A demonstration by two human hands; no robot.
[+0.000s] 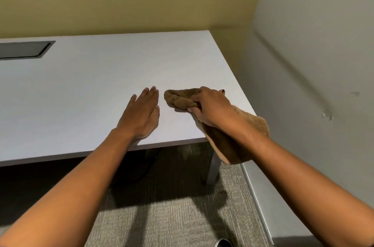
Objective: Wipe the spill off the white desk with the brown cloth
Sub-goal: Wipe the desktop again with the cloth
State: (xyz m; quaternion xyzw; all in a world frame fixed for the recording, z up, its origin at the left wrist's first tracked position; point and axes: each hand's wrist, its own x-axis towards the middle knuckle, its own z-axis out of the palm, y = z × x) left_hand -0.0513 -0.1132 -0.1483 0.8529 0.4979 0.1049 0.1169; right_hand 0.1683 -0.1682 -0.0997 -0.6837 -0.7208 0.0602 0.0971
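The white desk [105,76] fills the left and middle of the head view. My right hand [211,108] is shut on the brown cloth [179,98], pressing its bunched end onto the desk near the front right corner. The cloth's loose end hangs under my wrist, past the desk's corner. My left hand [141,114] lies flat on the desk, fingers together, palm down, a little left of the cloth and apart from it. I cannot make out a spill on the surface.
A grey recessed cable tray [22,49] is set into the desk at the far left. A yellow wall runs behind the desk and a grey wall [313,54] stands close on the right. A metal desk leg [214,167] and carpet lie below.
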